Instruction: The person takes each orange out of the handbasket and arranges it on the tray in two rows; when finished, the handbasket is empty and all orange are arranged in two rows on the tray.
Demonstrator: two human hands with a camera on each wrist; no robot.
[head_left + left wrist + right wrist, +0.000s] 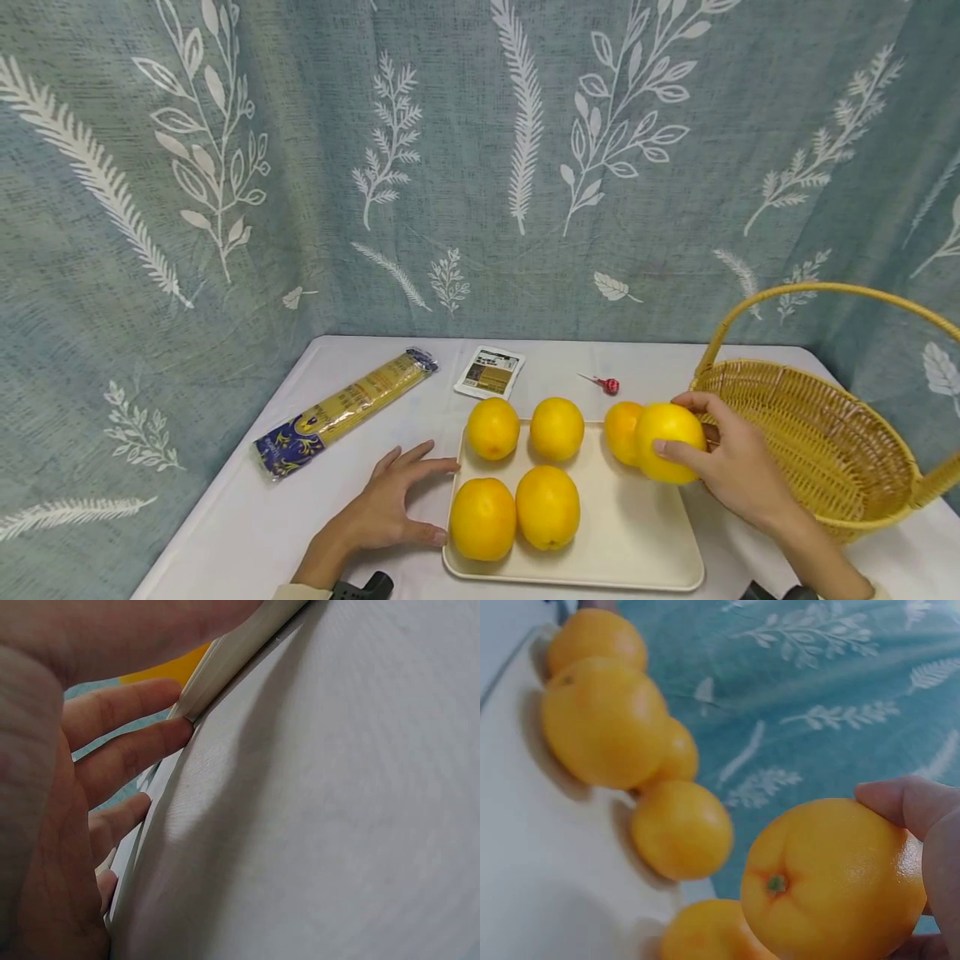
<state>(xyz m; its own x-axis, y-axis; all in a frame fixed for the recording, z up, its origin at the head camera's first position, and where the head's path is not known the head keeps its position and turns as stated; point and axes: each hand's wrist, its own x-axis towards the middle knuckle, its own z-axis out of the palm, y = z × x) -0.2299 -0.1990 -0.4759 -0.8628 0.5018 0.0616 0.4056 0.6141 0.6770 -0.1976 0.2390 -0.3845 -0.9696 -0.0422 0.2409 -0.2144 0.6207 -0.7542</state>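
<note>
My right hand (742, 462) grips an orange (670, 443) above the right side of a cream tray (611, 558). In the right wrist view the stem end of that held orange (832, 881) shows, with the thumb and fingers around its side. Behind it, a partly hidden orange (621, 432) sits at the tray's back right. Several more rest on the tray's left half, among them a front orange (548, 507) and a back orange (557, 428). My left hand (386, 504) has spread fingers, and its fingertips (184, 727) touch the tray's left edge.
A yellow wicker basket (810, 433) with a tall handle stands at the right, beside my right forearm. Behind the tray lie a white-and-brown packet (491, 372) and a red lollipop (610, 386). A long spaghetti pack (345, 412) lies at the left. A patterned curtain (480, 167) hangs behind the table.
</note>
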